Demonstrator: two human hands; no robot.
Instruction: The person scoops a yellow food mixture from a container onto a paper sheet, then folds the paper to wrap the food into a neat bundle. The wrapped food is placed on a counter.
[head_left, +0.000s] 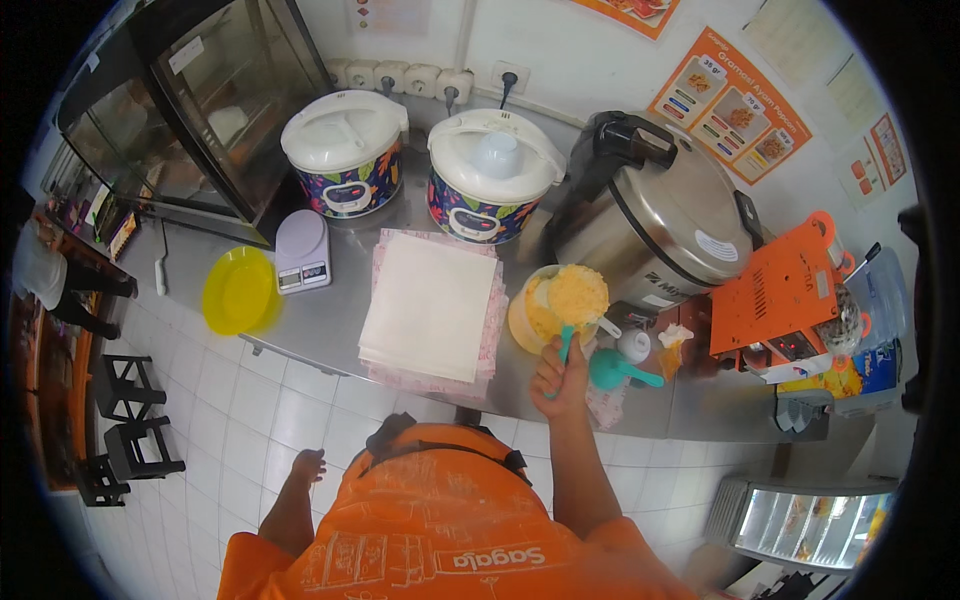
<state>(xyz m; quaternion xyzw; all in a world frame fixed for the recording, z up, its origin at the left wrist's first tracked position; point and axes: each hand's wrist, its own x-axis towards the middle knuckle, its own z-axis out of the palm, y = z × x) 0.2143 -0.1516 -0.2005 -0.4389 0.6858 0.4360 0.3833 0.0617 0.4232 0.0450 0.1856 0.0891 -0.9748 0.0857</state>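
Observation:
My right hand (553, 381) grips the teal handle of a scoop (565, 343). Yellow, grainy food that looks like rice (579, 294) is heaped in its bowl, above a pale yellow tub (525, 334). More of the yellow food shows inside the tub, and a white handle (610, 327) juts out at its right. Over the floor on the other side, my left hand (307, 466) hangs with nothing in it, fingers loosely apart. On the counter between the hands lies a stack of white paper sheets (431, 307) over pink printed wrapping paper (486, 367).
A yellow bowl (238, 292) and a digital scale (303, 251) stand left of the papers. Two floral rice cookers (345, 169) and a large steel cooker (645, 225) line the wall. Beside the tub sits a second teal scoop (609, 369). An orange machine (772, 289) is farther right.

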